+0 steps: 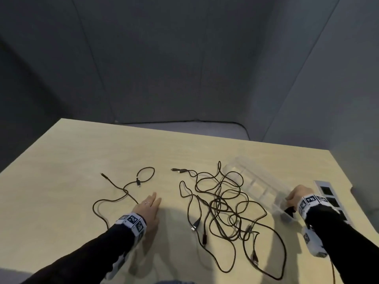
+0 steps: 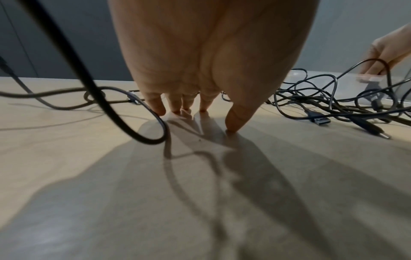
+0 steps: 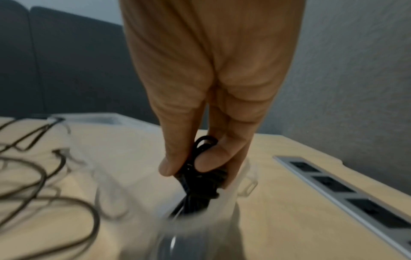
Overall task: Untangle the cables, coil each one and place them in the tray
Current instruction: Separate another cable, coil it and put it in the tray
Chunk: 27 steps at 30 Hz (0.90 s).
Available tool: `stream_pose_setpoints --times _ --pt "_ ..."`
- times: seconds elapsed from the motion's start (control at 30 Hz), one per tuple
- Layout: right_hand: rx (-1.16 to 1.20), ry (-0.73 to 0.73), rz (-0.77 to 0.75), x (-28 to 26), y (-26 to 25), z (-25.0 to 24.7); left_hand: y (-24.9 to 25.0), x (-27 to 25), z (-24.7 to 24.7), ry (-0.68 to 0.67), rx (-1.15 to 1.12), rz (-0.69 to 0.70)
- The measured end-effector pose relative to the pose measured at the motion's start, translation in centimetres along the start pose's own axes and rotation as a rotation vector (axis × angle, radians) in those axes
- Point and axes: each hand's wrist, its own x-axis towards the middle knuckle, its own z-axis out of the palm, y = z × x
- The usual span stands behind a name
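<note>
The right hand (image 3: 206, 105) pinches a small coiled bundle of black cable (image 3: 201, 179) between thumb and fingers, and the lower part of that bundle sits inside the near end compartment of the clear plastic divided tray (image 3: 115, 158); the tray wall there is blurred, so how deep the coil reaches cannot be told. In the head view the right hand (image 1: 298, 196) is at the tray's near end, and the clear plastic divided tray (image 1: 258, 182) lies at an angle on the right part of the pale wooden table (image 1: 71, 152), just beside a grey strip of black power sockets (image 1: 328, 196) set into the table's right edge. The left hand (image 1: 148, 208) holds nothing: its fingers are straight and spread, with the fingertips (image 2: 233, 121) pressing down on the tabletop. A loose black cable with small plugs (image 1: 125, 189) lies on the table just left of that hand, one loop curling away from the person and another bending close to the little finger. Between the two hands a large tangle of black cables (image 1: 223, 208) sprawls over the table, its far loops reaching over the tray's left edge and several plug ends lying free along its near side. Both wrists wear white bands printed with black square markers (image 1: 132, 221) over dark sleeves.
</note>
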Motion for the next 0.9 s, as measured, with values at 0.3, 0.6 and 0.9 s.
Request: stream_pose_setpoints --times 0.3,0.6,0.9 --pt "0.034 0.1 0.036 0.3 0.4 1.4 -0.1 0.3 0.5 0.036 -0.022 0.0" --pt "0.21 0.401 0.164 -0.5 0.6 3.9 0.0 0.2 0.6 0.046 -0.036 0.005" --pt "0.454 0.38 0.206 -2.7 0.5 5.2 -0.2 0.3 1.0 0.068 -0.052 0.019"
